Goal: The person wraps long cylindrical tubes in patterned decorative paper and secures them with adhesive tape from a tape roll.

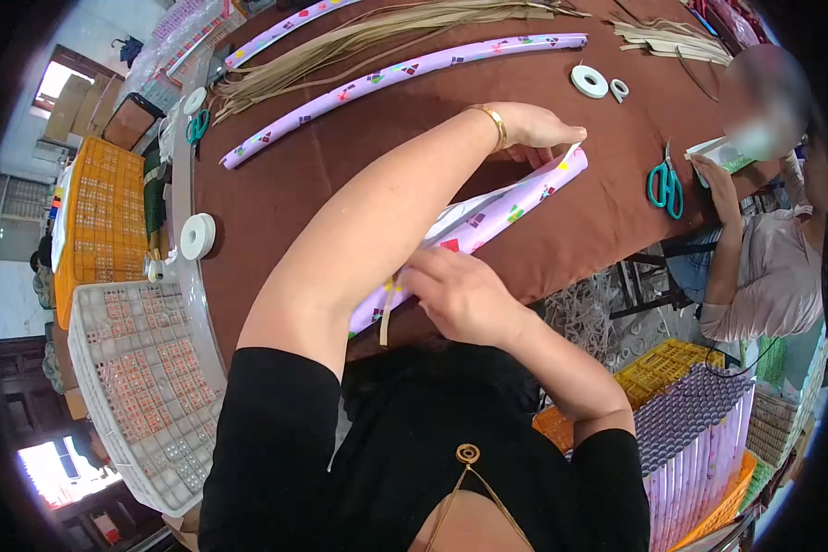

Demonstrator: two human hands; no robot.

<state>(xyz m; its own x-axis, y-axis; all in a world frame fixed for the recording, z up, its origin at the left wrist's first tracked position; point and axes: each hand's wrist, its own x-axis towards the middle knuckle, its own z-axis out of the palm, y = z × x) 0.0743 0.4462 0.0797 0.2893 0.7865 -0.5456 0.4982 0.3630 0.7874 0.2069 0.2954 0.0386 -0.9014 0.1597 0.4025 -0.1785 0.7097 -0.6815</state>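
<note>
A purple patterned paper roll [524, 198] lies slantwise on the brown cloth in front of me, partly unrolled along its far edge. My left hand [538, 133], with a gold bracelet at the wrist, reaches across to its far right end. The thumb stretches along the paper's edge and the fingers curl under it. My left forearm covers part of the roll. Below that forearm, the fingers of my right hand [455, 290] are pinched together at the roll's near part. A narrow tan strip [385, 322] hangs down from their fingertips, which are partly hidden.
Another patterned roll [405, 74] and bundled tan strips [340, 55] lie farther back. White tape rolls [590, 81] [197, 236] and green-handled scissors [665, 189] [197, 127] are on the table. Crates [138, 386] stand left. At right, a person [768, 267] sits by a crate of rolls [685, 423].
</note>
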